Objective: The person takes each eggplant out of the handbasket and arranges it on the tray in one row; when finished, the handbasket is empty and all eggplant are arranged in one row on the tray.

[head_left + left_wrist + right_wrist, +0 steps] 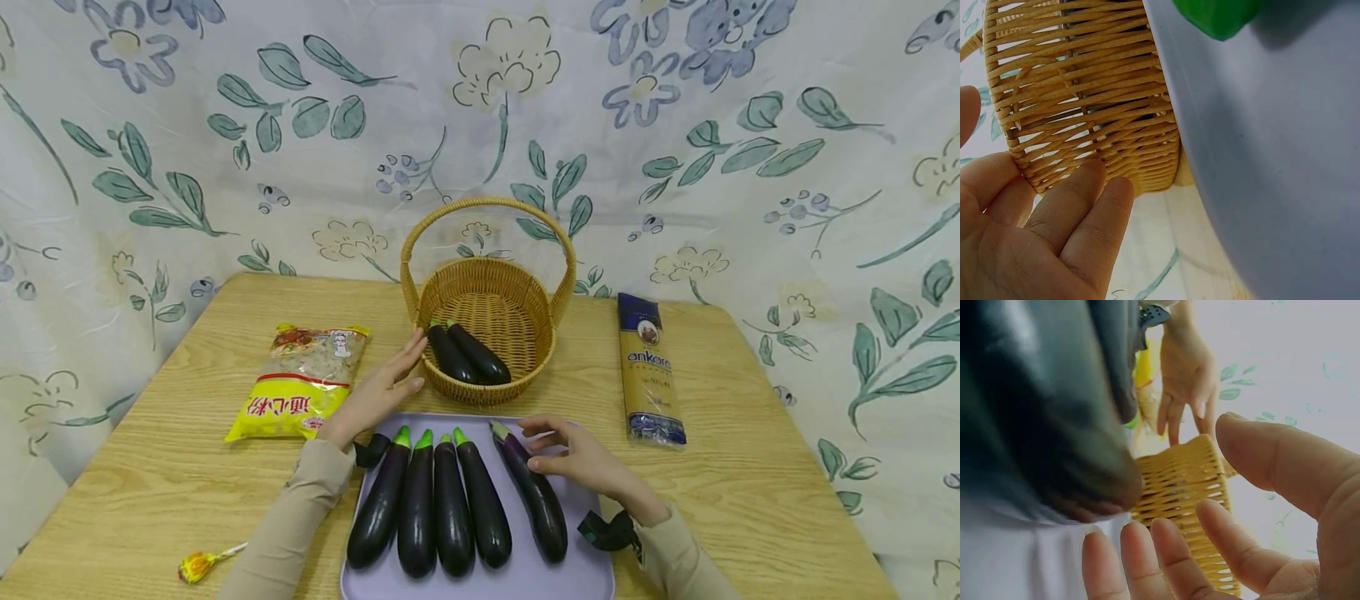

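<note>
A wicker basket with a tall handle holds two dark eggplants. My left hand is at the basket's left side, fingers extended; in the left wrist view its fingertips meet or nearly meet the woven wall. On a lilac tray lie several eggplants with bright green tops, side by side. Apart from them, at the tray's right, lies another eggplant with a paler stem end. Beside its upper part hovers my right hand, fingers loosely bent and spread, gripping nothing; whether it touches is unclear.
A yellow bag of pasta lies left of the basket, and a long pack of spaghetti lies to the right. A wrapped lollipop is near the table's front left. Patterned cloth hangs behind the wooden table.
</note>
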Available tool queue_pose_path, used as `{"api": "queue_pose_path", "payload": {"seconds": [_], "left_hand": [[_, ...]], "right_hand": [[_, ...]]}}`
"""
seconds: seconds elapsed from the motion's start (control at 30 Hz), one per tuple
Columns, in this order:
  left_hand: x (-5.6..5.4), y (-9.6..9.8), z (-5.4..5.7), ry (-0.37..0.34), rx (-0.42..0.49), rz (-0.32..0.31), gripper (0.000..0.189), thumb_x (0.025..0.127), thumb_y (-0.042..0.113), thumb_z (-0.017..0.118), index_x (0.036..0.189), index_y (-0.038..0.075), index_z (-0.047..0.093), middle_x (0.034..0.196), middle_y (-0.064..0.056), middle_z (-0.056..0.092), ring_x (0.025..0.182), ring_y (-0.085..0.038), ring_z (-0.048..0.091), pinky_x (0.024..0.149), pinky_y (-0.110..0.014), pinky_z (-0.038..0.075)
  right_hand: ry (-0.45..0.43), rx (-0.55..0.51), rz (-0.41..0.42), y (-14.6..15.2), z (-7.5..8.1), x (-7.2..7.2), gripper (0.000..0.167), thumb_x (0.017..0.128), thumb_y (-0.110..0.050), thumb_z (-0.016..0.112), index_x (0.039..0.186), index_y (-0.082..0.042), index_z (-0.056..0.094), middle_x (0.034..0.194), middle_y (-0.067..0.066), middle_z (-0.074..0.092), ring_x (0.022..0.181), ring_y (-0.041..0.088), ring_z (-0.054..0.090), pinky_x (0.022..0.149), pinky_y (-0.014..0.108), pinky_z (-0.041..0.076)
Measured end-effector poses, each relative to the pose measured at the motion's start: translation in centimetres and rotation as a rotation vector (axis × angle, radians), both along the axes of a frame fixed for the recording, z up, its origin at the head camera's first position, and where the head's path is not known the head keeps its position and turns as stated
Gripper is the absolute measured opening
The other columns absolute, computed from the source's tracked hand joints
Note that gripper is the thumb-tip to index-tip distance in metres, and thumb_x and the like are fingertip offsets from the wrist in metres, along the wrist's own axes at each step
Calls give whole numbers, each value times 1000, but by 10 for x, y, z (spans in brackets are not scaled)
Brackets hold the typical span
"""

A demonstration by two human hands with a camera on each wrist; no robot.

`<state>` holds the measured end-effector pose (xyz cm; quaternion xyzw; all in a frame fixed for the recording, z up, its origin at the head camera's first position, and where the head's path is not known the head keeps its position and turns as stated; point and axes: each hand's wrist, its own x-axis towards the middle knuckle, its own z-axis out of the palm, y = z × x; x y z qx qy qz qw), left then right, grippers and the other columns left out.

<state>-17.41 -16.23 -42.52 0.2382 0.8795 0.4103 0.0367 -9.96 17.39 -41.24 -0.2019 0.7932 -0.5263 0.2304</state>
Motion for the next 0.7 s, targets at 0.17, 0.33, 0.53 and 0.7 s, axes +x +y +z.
{"api": "queue_pose_path", "payload": {"seconds": [0.17,0.33,0.53,0.7], "left_hand": [[0,0,1,-2,3,3,65,100,22,53,155,12,22,165,-5,9,149,-35,17,116,-61,22],[-1,0,1,0,-5,3,65,100,23,53,155,12,21,165,-6,9,149,-36,18,115,-62,22],[0,0,1,-5,-10,7,65,100,22,52,155,12,20,165,-5,9,148,-38,18,114,-63,23],[1,0,1,-5,-8,6,65,100,22,52,155,12,20,165,-5,8,148,-38,18,114,-63,23]], "right_hand": [[-1,10,-17,0,7,-4,53,93,-17,65,138,3,45,137,26,50,120,41,53,85,23,52],[28,-12,-11,-1,15,-9,53,94,-15,63,138,5,44,137,29,48,120,44,52,84,22,53],[53,-45,-27,-3,25,-21,51,94,-12,62,138,6,44,138,32,46,121,46,50,85,22,53],[29,-59,-46,-5,37,-33,52,95,-13,60,141,3,42,138,29,47,124,45,47,89,25,52]]}}
